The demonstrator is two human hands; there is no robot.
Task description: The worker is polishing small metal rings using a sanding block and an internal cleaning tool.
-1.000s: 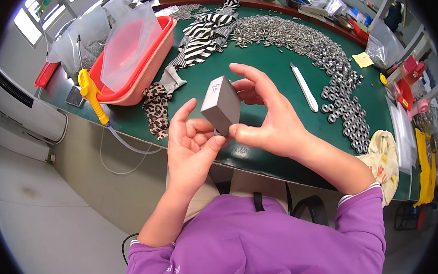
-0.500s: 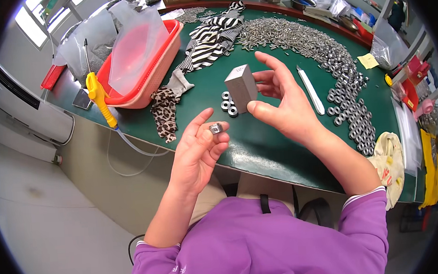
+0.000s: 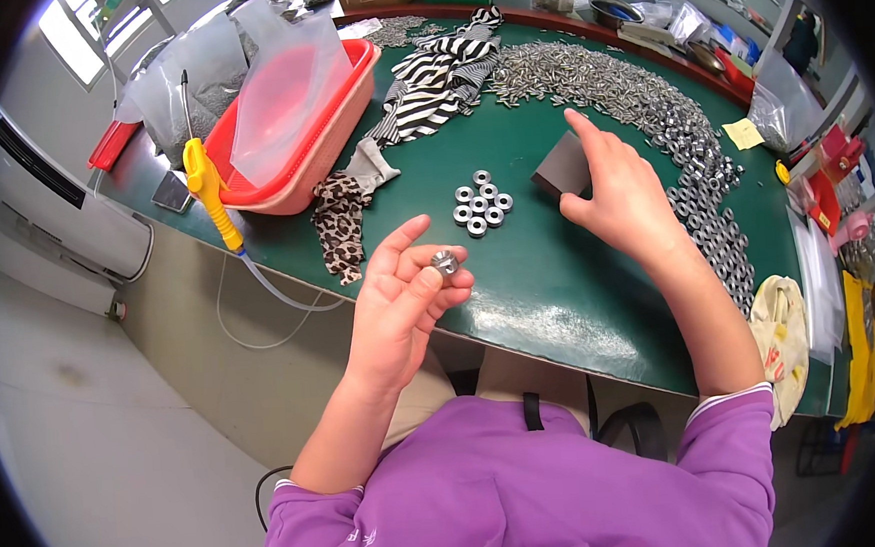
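Note:
A small shiny metal part with a hole (image 3: 444, 263) is pinched between the thumb and fingers of my left hand (image 3: 400, 311), above the table's front edge. My right hand (image 3: 623, 197) has its thumb and fingers around a grey rectangular abrasive-looking block (image 3: 560, 169), low over the table; whether the block touches the surface is hard to tell. Between the two hands lies a loose cluster of several metal rings (image 3: 478, 204), flat on the green table (image 3: 529, 298).
Many metal rings (image 3: 722, 256) and small metal pins (image 3: 586, 74) form a long heap at the right and back. At left stand a red basket (image 3: 300, 152), a yellow air gun (image 3: 207, 187), a leopard-print cloth (image 3: 340, 229) and a striped cloth (image 3: 436, 83). A stained glove (image 3: 781, 348) hangs at right.
My right hand has moved right with the grey block, uncovering the ring cluster and covering the white-handled knife. In my left hand the metal part has turned and shifted slightly right.

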